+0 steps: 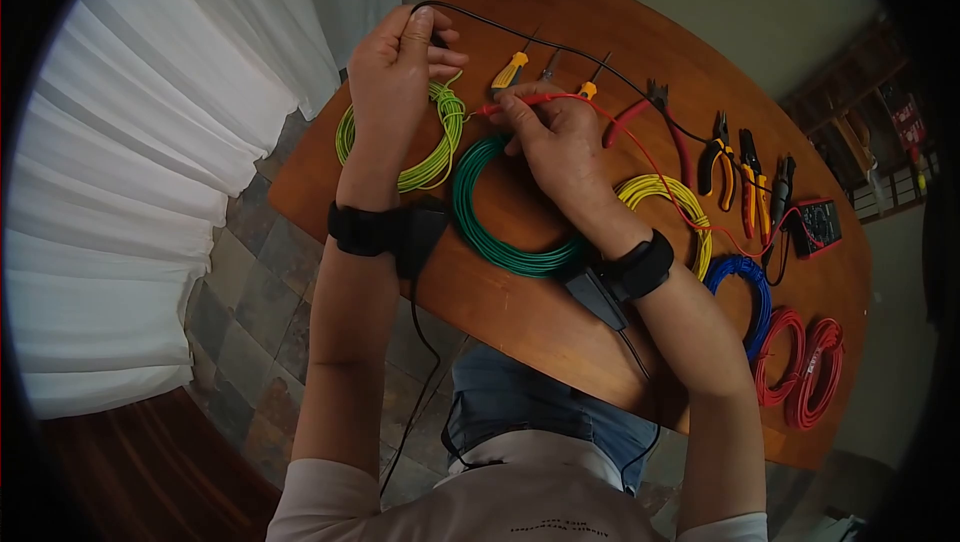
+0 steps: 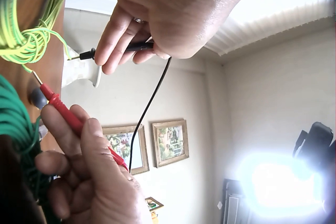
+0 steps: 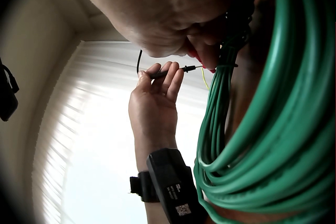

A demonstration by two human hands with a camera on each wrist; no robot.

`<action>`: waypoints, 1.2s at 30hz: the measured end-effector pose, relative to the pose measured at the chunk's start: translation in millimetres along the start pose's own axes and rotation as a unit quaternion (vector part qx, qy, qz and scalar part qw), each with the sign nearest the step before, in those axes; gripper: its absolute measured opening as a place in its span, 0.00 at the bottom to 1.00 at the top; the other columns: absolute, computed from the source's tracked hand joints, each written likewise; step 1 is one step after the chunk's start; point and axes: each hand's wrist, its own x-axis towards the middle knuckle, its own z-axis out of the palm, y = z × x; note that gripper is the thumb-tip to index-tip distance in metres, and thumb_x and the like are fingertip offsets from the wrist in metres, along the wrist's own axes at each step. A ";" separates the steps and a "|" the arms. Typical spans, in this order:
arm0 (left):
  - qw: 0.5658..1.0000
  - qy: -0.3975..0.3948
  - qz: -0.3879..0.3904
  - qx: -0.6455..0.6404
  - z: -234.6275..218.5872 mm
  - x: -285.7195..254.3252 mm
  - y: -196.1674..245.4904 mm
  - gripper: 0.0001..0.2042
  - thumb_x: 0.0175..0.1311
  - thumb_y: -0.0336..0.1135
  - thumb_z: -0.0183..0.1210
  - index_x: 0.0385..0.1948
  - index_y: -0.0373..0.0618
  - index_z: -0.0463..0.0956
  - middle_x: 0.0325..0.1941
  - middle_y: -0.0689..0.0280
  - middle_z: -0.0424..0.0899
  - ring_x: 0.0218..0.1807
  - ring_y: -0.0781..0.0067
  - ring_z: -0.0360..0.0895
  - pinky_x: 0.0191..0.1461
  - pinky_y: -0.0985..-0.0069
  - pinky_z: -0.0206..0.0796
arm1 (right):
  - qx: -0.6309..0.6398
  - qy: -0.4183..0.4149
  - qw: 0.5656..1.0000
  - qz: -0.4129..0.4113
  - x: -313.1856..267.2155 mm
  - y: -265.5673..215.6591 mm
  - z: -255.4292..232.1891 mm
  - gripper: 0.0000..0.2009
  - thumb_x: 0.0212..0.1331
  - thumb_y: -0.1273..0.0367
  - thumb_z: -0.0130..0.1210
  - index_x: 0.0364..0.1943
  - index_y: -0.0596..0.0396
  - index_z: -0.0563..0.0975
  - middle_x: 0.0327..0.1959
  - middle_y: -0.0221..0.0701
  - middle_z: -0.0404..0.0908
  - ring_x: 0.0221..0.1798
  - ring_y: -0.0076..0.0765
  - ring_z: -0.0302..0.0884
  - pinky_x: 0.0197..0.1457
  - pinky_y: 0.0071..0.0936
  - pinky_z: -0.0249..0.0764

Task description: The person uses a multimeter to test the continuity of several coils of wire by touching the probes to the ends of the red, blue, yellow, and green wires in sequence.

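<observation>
My left hand (image 1: 398, 60) pinches a black test probe (image 2: 139, 46) over the table's far left. That probe's metal tip is right by one end of a yellow-green wire coil (image 1: 450, 122). My right hand (image 1: 565, 142) holds a red test probe (image 2: 68, 113) between thumb and fingers. Its bare tip is at another wire end of the same coil, as the left wrist view shows. Just below the right hand lies a green wire coil (image 1: 465, 207). Black and red leads run right across the table to a small black and red meter (image 1: 818, 229).
Yellow-handled screwdrivers (image 1: 510, 72) and red-handled cutters (image 1: 630, 124) lie beyond my hands. Orange-handled pliers (image 1: 716, 167) and other hand tools are farther right. Yellow (image 1: 703, 242), blue (image 1: 765, 302) and red coils (image 1: 822, 372) line the near right side. A white curtain (image 1: 130, 192) hangs at left.
</observation>
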 end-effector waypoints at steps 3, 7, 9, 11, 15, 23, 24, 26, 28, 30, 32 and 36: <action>1.000 -0.006 -0.014 0.018 -0.9 0.2 -0.5 0.13 0.70 0.36 0.47 0.34 0.36 0.75 0.30 0.62 0.80 0.29 0.75 0.81 0.30 0.84 0.73 | -0.003 0.002 1.000 -0.004 0.7 2.2 0.3 0.09 0.61 0.70 0.52 0.34 0.64 0.78 0.24 0.32 0.81 0.20 0.21 0.74 0.24 0.19 0.70; 1.000 -0.001 -0.003 0.006 -1.1 -0.1 -0.7 0.13 0.71 0.36 0.46 0.33 0.35 0.75 0.30 0.61 0.80 0.28 0.74 0.81 0.30 0.83 0.73 | -0.010 0.003 1.000 -0.006 0.9 3.2 -0.3 0.09 0.61 0.70 0.53 0.34 0.63 0.79 0.23 0.32 0.81 0.19 0.22 0.74 0.24 0.19 0.70; 1.000 0.005 -0.001 -0.006 -0.5 0.1 0.5 0.13 0.71 0.36 0.46 0.33 0.35 0.74 0.30 0.61 0.79 0.28 0.74 0.81 0.30 0.83 0.73 | -0.013 0.004 1.000 -0.008 0.8 4.3 -0.7 0.09 0.61 0.70 0.53 0.34 0.63 0.79 0.23 0.32 0.81 0.19 0.22 0.74 0.24 0.20 0.70; 1.000 0.000 -0.004 -0.008 -0.4 -0.4 1.1 0.13 0.71 0.36 0.46 0.33 0.35 0.74 0.30 0.61 0.79 0.28 0.74 0.81 0.30 0.83 0.74 | -0.008 0.005 1.000 -0.007 0.4 3.9 -0.6 0.09 0.61 0.70 0.53 0.34 0.63 0.79 0.23 0.32 0.81 0.19 0.22 0.75 0.24 0.19 0.70; 1.000 -0.014 -0.014 0.004 -2.3 -1.0 1.0 0.13 0.71 0.36 0.46 0.34 0.35 0.74 0.30 0.61 0.79 0.28 0.73 0.82 0.30 0.83 0.74 | -0.016 0.004 1.000 -0.009 0.4 3.7 -1.2 0.09 0.61 0.70 0.53 0.35 0.63 0.79 0.24 0.32 0.81 0.20 0.22 0.75 0.24 0.19 0.70; 1.000 -0.001 -0.008 0.002 -1.4 -0.8 0.9 0.14 0.71 0.37 0.46 0.33 0.35 0.74 0.30 0.61 0.80 0.29 0.72 0.82 0.31 0.82 0.74 | -0.004 0.006 1.000 -0.008 -1.1 2.9 -1.1 0.09 0.61 0.70 0.52 0.34 0.64 0.78 0.24 0.32 0.81 0.20 0.22 0.75 0.24 0.19 0.71; 1.000 -0.004 -0.009 0.002 -1.5 -0.7 0.7 0.14 0.71 0.37 0.46 0.33 0.35 0.74 0.30 0.60 0.80 0.29 0.72 0.82 0.31 0.82 0.74 | -0.008 0.006 1.000 -0.008 -1.0 2.0 -1.2 0.09 0.61 0.70 0.52 0.34 0.64 0.78 0.24 0.32 0.81 0.20 0.22 0.75 0.24 0.19 0.71; 1.000 -0.009 -0.012 0.005 -1.9 -0.3 0.4 0.14 0.71 0.37 0.46 0.33 0.35 0.74 0.30 0.60 0.80 0.29 0.72 0.82 0.31 0.82 0.74 | -0.009 0.008 1.000 -0.007 -1.3 0.6 -1.0 0.09 0.61 0.70 0.52 0.34 0.64 0.78 0.24 0.32 0.81 0.20 0.22 0.75 0.24 0.19 0.71; 1.000 -0.012 -0.016 0.009 -2.3 -0.3 -0.4 0.14 0.71 0.37 0.46 0.33 0.35 0.74 0.30 0.60 0.80 0.29 0.72 0.82 0.31 0.82 0.74 | -0.008 0.009 1.000 -0.006 -1.4 0.4 -1.1 0.09 0.61 0.70 0.52 0.34 0.64 0.78 0.24 0.31 0.81 0.20 0.22 0.75 0.24 0.19 0.70; 1.000 -0.015 -0.017 0.012 -2.9 -0.1 -1.6 0.14 0.71 0.37 0.46 0.33 0.35 0.74 0.30 0.60 0.80 0.29 0.72 0.82 0.30 0.82 0.74 | -0.003 0.008 1.000 -0.004 -1.1 1.3 -0.7 0.09 0.61 0.70 0.52 0.34 0.64 0.78 0.24 0.32 0.81 0.20 0.21 0.75 0.24 0.19 0.70; 1.000 -0.015 -0.018 0.009 -3.0 0.0 -1.2 0.14 0.71 0.37 0.46 0.33 0.35 0.74 0.30 0.60 0.80 0.29 0.72 0.82 0.31 0.82 0.74 | -0.001 0.006 1.000 0.002 -0.7 1.7 -0.6 0.08 0.61 0.71 0.52 0.35 0.64 0.78 0.25 0.32 0.81 0.21 0.21 0.75 0.24 0.18 0.70; 1.000 0.008 0.015 -0.010 -0.9 -2.4 4.8 0.14 0.71 0.37 0.45 0.34 0.35 0.74 0.31 0.61 0.80 0.30 0.71 0.82 0.31 0.82 0.75 | 0.015 0.026 1.000 -0.003 -3.2 -1.3 -0.7 0.08 0.61 0.71 0.52 0.35 0.64 0.78 0.26 0.32 0.82 0.21 0.20 0.75 0.24 0.17 0.70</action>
